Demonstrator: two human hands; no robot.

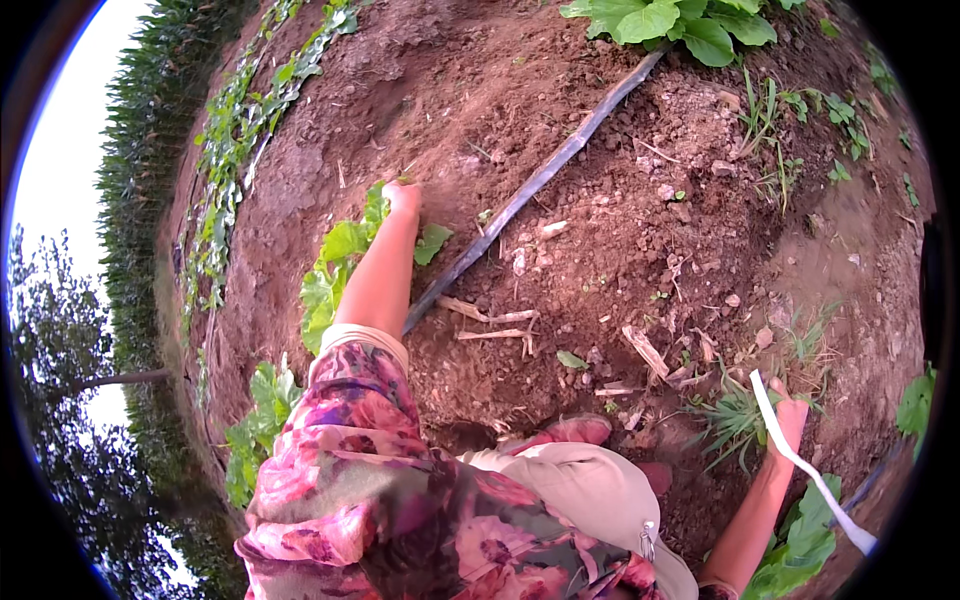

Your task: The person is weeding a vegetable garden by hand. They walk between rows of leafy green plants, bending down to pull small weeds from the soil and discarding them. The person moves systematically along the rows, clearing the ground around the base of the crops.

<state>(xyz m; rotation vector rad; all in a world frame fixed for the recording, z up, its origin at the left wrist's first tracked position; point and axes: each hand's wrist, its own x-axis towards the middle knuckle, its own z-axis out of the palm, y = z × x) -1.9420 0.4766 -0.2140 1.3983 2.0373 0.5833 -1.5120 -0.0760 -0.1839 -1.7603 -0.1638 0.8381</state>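
Reaching forward on the left, my left hand (403, 196) is closed low over the soil beside leafy green plants (341, 251); a bit of green shows at its fingers, but what it grips is hard to make out. On the lower right, my right hand (789, 414) is at a tuft of grass (731, 420), its fingers bent around some blades near the ground. A white strap (791, 454) hangs across the view in front of that hand. The sleeve and trousers hide part of the ground between my arms.
A dark drip hose (555, 169) runs diagonally over the reddish soil. Dry stalk pieces (495, 322) lie beside it. A broad-leaved plant (649, 19) grows at the top, creeping vines (217, 187) at the left, and small weeds (844, 112) at the upper right.
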